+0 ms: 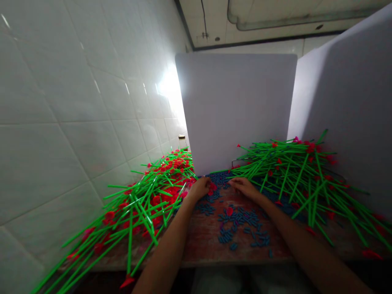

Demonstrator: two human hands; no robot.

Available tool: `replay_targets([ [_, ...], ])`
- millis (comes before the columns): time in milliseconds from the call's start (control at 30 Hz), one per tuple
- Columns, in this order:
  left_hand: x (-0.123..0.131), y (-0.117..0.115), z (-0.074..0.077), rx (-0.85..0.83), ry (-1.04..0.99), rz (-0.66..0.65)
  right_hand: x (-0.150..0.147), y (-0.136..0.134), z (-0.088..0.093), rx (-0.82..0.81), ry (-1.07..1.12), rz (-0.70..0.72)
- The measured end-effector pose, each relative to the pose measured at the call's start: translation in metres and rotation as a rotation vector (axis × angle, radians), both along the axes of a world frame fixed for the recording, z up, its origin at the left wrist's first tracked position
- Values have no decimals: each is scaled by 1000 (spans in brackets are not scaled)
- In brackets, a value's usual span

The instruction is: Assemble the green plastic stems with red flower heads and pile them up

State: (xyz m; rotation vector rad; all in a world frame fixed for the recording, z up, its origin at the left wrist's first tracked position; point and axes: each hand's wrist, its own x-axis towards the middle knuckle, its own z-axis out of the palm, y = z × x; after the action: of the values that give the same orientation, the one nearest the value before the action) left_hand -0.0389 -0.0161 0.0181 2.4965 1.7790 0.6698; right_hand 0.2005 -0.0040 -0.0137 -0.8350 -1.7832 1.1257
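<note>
My left hand (pixel 199 188) is closed at the middle of the table, its fingers around a red plastic flower (pixel 212 188). To its right, my right hand (pixel 244 188) has its thumb and fingertips drawn together; whatever is between them is too small to make out. Small blue tube-like pieces (pixel 222 178) lie thickly under and behind both hands. More loose blue pieces (pixel 243 218) are scattered nearer the front edge. Among these sits a single red flower head (pixel 229 211).
A heap of green sticks with red flower heads (pixel 150 204) lies left, against the tiled wall (pixel 92 143). Another heap of green sticks (pixel 294 171) lies right. Pale panels (pixel 239 110) stand behind and at right. A jar (pixel 182 142) stands back left on the wooden table (pixel 208 245).
</note>
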Motion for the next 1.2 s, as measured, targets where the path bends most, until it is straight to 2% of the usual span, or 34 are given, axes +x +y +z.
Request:
replay_targets([
  [200, -1, 6, -2, -14, -22, -26, -3, 4, -3, 15, -36, 9],
  [400, -1, -3, 7, 57, -21, 38, 1, 3, -4, 19, -58, 7],
  [667, -11, -9, 19, 54, -114, 58, 2, -1, -4, 54, -100, -10],
  [733, -11, -10, 19, 5, -134, 13, 2, -1, -4, 58, -113, -1],
  [867, -7, -9, 13, -165, -124, -157, 2, 0, -4, 73, -116, 15],
  [967, -4, -7, 7, -201, -118, -172, 2, 0, -5, 68, -118, 12],
  [1067, -4, -6, 8, -185, -153, -182, 2, 0, -5, 68, -130, 24],
  [1133, -6, -9, 14, -134, -165, -136, 2, 0, -5, 63, -140, 30],
  [1200, -8, -14, 23, 1, -155, -9, 2, 0, -7, 70, -145, 30],
])
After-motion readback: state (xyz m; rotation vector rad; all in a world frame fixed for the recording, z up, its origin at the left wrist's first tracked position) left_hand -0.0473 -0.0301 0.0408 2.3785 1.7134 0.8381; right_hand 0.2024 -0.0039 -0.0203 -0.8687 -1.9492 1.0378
